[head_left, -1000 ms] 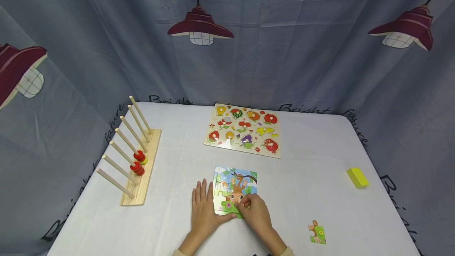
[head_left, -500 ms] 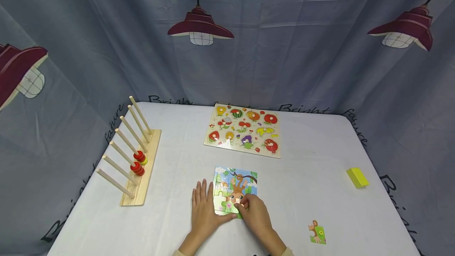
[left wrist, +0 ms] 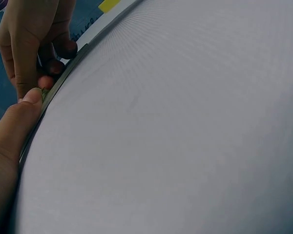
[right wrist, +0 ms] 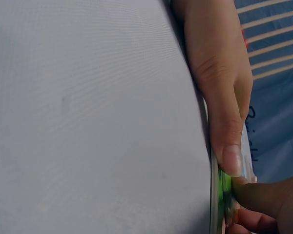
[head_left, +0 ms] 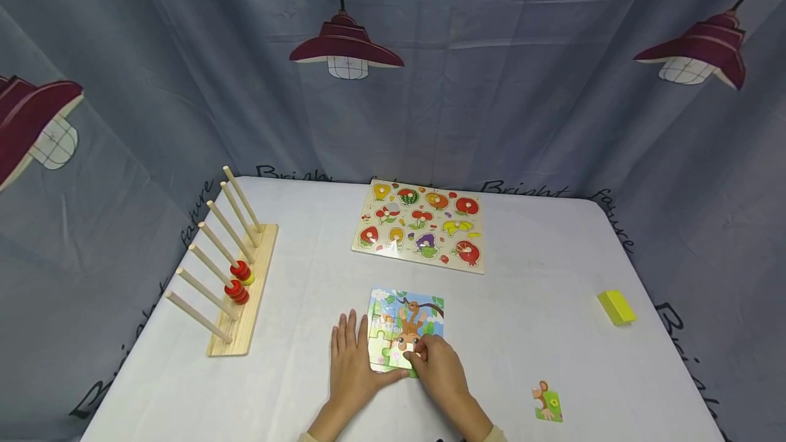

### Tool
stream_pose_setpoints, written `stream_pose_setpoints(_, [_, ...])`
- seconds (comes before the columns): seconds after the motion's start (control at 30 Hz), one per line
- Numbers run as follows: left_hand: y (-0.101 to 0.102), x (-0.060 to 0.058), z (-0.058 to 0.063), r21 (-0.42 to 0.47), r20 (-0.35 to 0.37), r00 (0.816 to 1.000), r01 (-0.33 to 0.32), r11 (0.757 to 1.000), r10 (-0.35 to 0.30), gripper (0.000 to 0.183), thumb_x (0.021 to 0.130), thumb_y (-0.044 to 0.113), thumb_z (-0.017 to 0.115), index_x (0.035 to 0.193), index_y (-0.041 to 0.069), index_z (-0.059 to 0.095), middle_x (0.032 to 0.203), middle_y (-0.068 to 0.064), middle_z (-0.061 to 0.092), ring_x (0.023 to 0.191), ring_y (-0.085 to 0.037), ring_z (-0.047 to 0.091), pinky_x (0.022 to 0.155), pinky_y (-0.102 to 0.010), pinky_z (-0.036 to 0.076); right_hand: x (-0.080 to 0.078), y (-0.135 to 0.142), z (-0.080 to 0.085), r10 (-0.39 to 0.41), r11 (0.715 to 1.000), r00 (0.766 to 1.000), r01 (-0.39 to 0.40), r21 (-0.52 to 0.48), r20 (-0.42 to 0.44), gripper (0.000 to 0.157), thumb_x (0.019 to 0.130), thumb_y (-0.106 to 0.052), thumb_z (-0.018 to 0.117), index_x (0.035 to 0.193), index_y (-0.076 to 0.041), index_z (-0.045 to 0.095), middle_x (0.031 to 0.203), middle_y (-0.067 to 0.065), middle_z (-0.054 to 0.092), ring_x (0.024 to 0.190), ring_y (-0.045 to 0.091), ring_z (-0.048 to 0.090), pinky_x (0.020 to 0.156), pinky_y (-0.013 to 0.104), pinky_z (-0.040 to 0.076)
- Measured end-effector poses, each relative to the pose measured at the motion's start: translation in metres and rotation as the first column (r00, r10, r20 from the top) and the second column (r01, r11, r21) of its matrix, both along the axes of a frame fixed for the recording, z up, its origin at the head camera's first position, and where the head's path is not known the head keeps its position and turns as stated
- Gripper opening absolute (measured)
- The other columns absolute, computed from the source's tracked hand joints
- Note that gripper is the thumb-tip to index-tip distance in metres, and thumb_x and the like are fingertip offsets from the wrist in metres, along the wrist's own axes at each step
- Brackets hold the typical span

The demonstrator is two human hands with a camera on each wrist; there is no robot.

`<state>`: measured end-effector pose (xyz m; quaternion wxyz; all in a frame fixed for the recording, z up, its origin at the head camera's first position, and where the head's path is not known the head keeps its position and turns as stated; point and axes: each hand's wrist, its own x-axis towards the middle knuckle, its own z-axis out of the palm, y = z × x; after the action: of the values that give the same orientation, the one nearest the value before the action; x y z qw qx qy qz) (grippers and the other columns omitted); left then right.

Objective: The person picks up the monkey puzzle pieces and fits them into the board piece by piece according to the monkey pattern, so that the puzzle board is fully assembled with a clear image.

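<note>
A monkey jigsaw puzzle (head_left: 393, 322) lies near the middle of the white table. My left hand (head_left: 354, 367) rests along its left side, fingers straight, with the thumb reaching to the bottom edge. My right hand (head_left: 443, 368) curls over the lower right part and pinches a puzzle piece (head_left: 402, 359) between thumb and index finger. The right hand's fingers hide the puzzle's lower right corner. Seen from the left wrist, the left thumb (left wrist: 20, 117) presses at the frame edge, close to the right fingertips. A loose puzzle piece (head_left: 548, 402) with a monkey ear lies to the right.
On the left stands a wooden peg rack (head_left: 258, 271) with red and yellow rings (head_left: 237, 290) on two of its pegs. A fruit puzzle board (head_left: 420, 226) lies at the back. A yellow block (head_left: 617, 307) sits near the right edge.
Both hands keep nearly the same place. Pale glare has spread over the lower puzzle pieces beside the right fingertips.
</note>
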<state>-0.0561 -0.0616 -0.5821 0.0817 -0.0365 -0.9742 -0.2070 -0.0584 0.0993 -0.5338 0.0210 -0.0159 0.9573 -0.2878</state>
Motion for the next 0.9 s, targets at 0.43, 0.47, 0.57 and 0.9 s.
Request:
stream_pose_setpoints(0.43, [-0.001, -0.001, -0.001, -0.001, -0.006, 1.000, 0.007, 1.000, -0.007, 0.126, 0.049, 0.088, 0.051, 0.139, 0.003, 0.032, 0.148, -0.021, 0.024, 0.139, -0.036, 0.013, 0.113, -0.050, 0.009, 0.000, 0.000, -0.004, 0.017, 1.000, 1.000, -0.017, 0.006, -0.011, 0.024, 0.073, -0.030, 0.073, 0.071, -0.011, 0.058, 0.064, -0.005, 0.044, 0.052, 0.003, 0.034, 0.043, 0.015, 0.029])
stream_pose_setpoints(0.47, [-0.001, -0.001, -0.001, -0.002, -0.008, 1.000, 0.007, 1.000, -0.007, 0.126, 0.049, 0.088, 0.051, 0.139, 0.003, 0.032, 0.148, -0.021, 0.024, 0.139, -0.036, 0.013, 0.113, -0.050, 0.009, 0.000, 0.001, -0.004, 0.017, 1.000, 1.000, -0.017, 0.002, -0.012, 0.024, 0.073, -0.029, 0.073, 0.071, -0.011, 0.057, 0.064, -0.005, 0.044, 0.052, 0.003, 0.034, 0.044, 0.015, 0.029])
stream_pose_setpoints(0.57, [-0.001, 0.000, -0.002, -0.003, -0.009, 1.000, 0.006, 1.000, -0.006, 0.126, 0.049, 0.088, 0.051, 0.139, 0.003, 0.032, 0.148, -0.021, 0.023, 0.139, -0.036, 0.013, 0.112, -0.050, 0.009, 0.000, 0.002, -0.006, 0.020, 1.000, 1.000, -0.020, -0.021, -0.023, 0.024, 0.073, -0.028, 0.073, 0.070, -0.012, 0.056, 0.063, -0.005, 0.044, 0.053, 0.003, 0.034, 0.044, 0.015, 0.029])
stream_pose_setpoints(0.9, [0.000, 0.000, -0.001, 0.003, 0.003, 1.000, 0.002, 1.000, -0.002, 0.126, 0.049, 0.087, 0.052, 0.140, 0.004, 0.031, 0.148, -0.020, 0.023, 0.139, -0.035, 0.012, 0.113, -0.050, 0.009, 0.000, 0.019, -0.006, -0.061, 0.958, 0.995, 0.079, -0.274, 0.074, 0.018, 0.082, -0.021, 0.066, 0.070, -0.011, 0.058, 0.059, -0.006, 0.051, 0.048, 0.001, 0.040, 0.042, 0.015, 0.036])
